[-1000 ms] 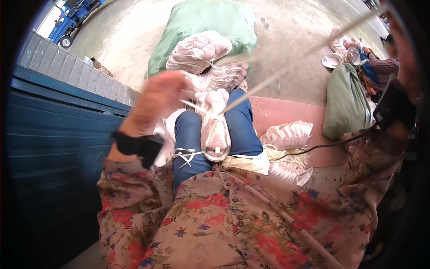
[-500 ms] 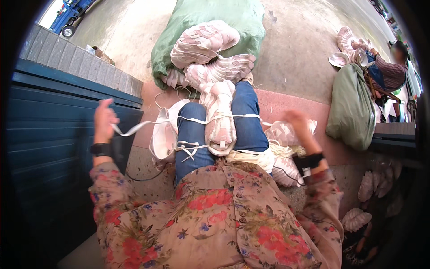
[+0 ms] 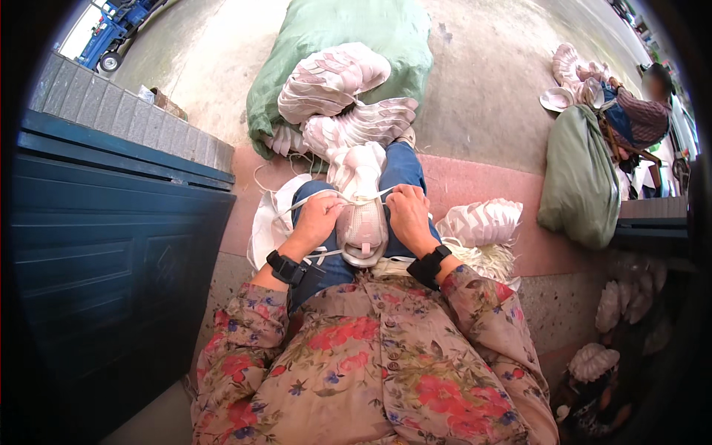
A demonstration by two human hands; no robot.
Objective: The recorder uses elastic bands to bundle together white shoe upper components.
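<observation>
A white and pale pink shoe upper (image 3: 362, 233) lies between my knees, its rounded end toward me. Across it runs a white shoelace (image 3: 359, 201), pinched at either side by my hands. My left hand (image 3: 319, 217) is closed on the lace at the upper's left edge, over my left knee. On the other side my right hand (image 3: 409, 215) grips the lace with bent fingers, close to the upper's right edge. Parts of the lace are hidden behind my fingers.
Stacked shoe uppers (image 3: 337, 78) rest against a big green sack (image 3: 400, 37) ahead. A bundle of cream laces (image 3: 486, 259) lies by my right leg, near more uppers (image 3: 482, 221). A blue door (image 3: 111, 274) stands left. At right, a person (image 3: 641, 119) sits behind another green sack (image 3: 582, 178).
Both hands have come inward from wide apart to meet over the shoe upper. The lace, earlier stretched long across my knees, is now gathered short between them.
</observation>
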